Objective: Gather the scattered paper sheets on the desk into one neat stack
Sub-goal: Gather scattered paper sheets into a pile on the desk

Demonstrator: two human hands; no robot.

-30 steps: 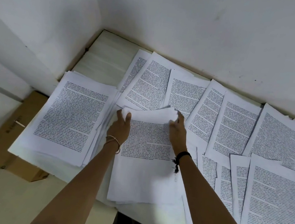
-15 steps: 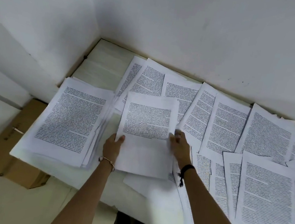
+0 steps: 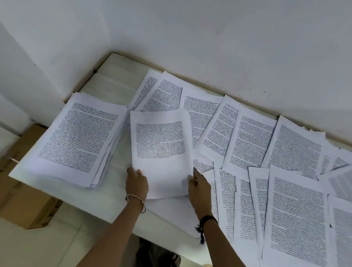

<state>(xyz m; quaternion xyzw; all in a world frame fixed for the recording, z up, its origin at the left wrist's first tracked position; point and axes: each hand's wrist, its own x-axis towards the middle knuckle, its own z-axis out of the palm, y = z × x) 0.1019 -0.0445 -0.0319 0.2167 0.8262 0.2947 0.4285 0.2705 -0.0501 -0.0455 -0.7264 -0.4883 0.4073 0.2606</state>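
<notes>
A small bundle of printed sheets (image 3: 159,149) is held between both hands above the white desk (image 3: 115,77), tilted slightly left. My left hand (image 3: 137,182) grips its lower left corner; my right hand (image 3: 200,186) grips its lower right edge. To the left lies a thick stack of printed sheets (image 3: 81,137) near the desk's left edge. Several loose printed sheets (image 3: 251,140) are spread overlapping along the back wall and over the right half of the desk, some reaching past the front edge (image 3: 297,219).
White walls meet in a corner behind the desk's far left. A brown cardboard box (image 3: 14,197) sits on the floor below the desk's left edge. A blank sheet (image 3: 174,210) lies under the held bundle at the front edge.
The held bundle has shifted left toward the thick stack and now lies flatter. Both hands slid from its top corners down to its lower corners.
</notes>
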